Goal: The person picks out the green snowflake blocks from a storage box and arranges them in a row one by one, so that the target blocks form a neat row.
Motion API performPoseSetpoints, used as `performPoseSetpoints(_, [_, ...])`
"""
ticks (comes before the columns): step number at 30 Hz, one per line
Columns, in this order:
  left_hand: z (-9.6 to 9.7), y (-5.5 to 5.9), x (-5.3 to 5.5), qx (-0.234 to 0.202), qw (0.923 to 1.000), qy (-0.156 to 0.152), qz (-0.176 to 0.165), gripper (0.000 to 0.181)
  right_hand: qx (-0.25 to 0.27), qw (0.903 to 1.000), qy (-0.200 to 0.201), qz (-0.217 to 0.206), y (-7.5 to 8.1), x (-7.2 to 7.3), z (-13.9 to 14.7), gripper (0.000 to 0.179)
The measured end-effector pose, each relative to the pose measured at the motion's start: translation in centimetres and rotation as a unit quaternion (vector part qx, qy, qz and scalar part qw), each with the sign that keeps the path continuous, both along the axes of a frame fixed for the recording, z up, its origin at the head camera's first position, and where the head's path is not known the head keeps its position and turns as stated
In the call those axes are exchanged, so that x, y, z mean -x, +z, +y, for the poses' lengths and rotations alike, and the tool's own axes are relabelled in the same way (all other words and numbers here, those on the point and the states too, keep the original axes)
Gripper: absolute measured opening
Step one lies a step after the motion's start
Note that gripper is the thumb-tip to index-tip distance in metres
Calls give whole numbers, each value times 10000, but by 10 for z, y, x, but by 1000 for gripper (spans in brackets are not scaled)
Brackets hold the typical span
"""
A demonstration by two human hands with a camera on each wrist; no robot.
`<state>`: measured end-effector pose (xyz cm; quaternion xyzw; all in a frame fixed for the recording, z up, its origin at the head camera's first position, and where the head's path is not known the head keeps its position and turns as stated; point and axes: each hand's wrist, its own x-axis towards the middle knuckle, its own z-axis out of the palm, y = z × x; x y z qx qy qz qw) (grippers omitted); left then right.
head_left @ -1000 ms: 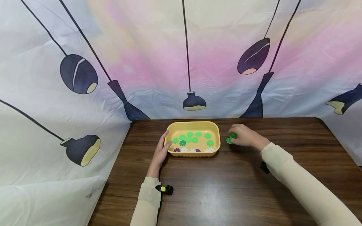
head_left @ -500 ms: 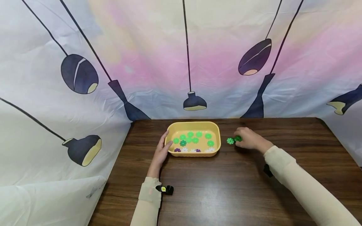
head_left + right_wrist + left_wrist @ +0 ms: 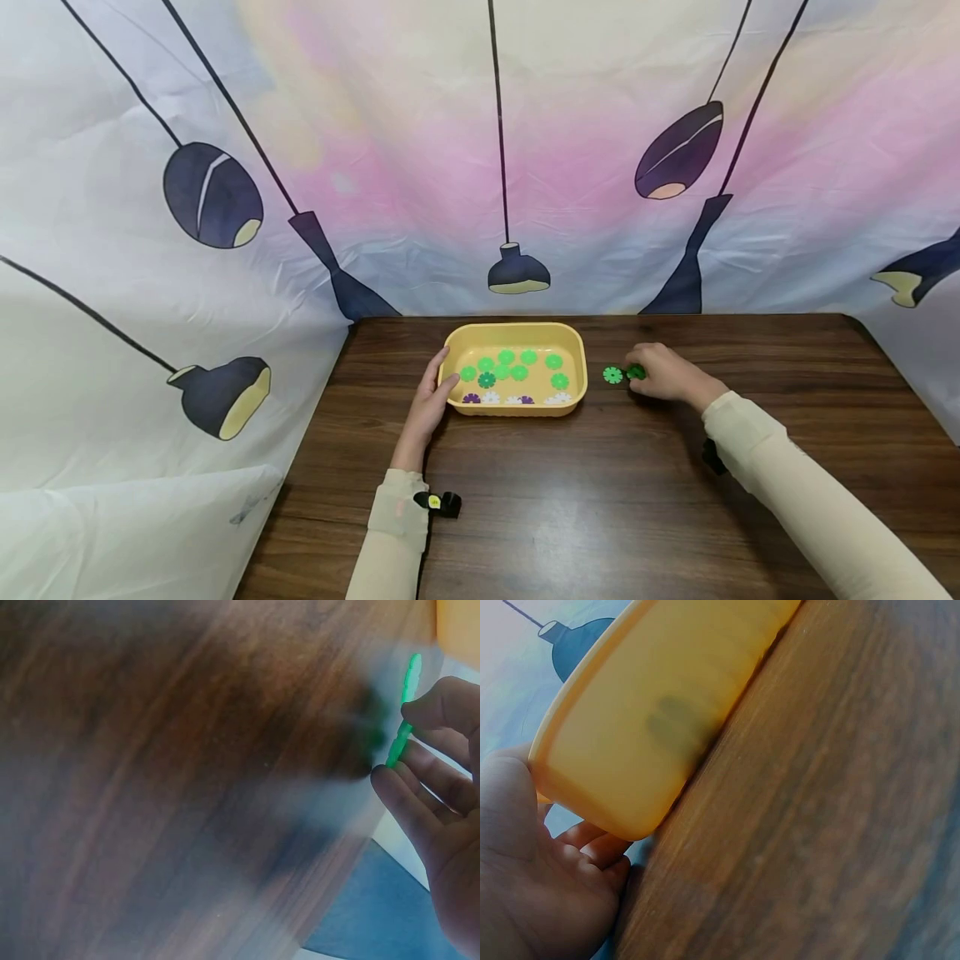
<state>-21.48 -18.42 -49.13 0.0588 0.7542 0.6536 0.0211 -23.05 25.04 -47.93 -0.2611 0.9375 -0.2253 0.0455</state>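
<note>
My left hand grips the left end of a yellow plastic tray, its thumb over the rim and its fingers against the outside wall. Close by in the left wrist view is the tray's translucent wall. At the tray's right, my right hand pinches a dark-looking green flower-shaped disc. The right wrist view shows that green disc edge-on between thumb and fingertips. Just left of this hand, a bright green flower-shaped disc lies flat on the table.
Several green flower discs lie inside the tray, with purple discs and white discs along its near side. The dark wooden table backs onto a cloth backdrop printed with lamps.
My right hand has moved a little to the right with its green disc, away from the bright green disc on the table. The left hand keeps its hold on the tray.
</note>
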Motion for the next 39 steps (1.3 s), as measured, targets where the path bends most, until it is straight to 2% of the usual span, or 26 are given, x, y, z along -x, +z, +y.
performPoseSetpoints(3, [-4, -12, 7, 23, 10000, 54, -5, 59, 4, 10000, -4, 17, 0, 0, -2, 25])
performPoseSetpoints(6, [-6, -17, 7, 85, 10000, 44, 26, 60, -14, 10000, 4, -44, 0, -2, -4, 25])
performPoseSetpoints(15, [-6, -23, 3, 68, 9999, -35, 89, 59, -88, 9999, -52, -111, -3, -10, -3, 26])
performPoseSetpoints(22, [-2, -26, 6, 8, 10000, -58, 66, 59, 12, 10000, -66, -18, -3, -12, 2, 25])
performPoseSetpoints(25, [0, -20, 6, -46, 10000, -67, 38, 59, 75, 9999, -62, 43, -1, -12, 2, 24])
performPoseSetpoints(30, [6, 3, -4, -50, 9998, -163, 82, 58, 122, 9998, -31, 156, 2, -13, 0, 23])
performPoseSetpoints(32, [8, 7, -6, -75, 9998, -161, 109, 58, 126, 9997, -8, 211, 4, -13, -1, 23])
performPoseSetpoints(39, [5, -18, 10, -31, 10000, 21, 77, 59, 338, 9985, 70, 418, 11, -11, -7, 23])
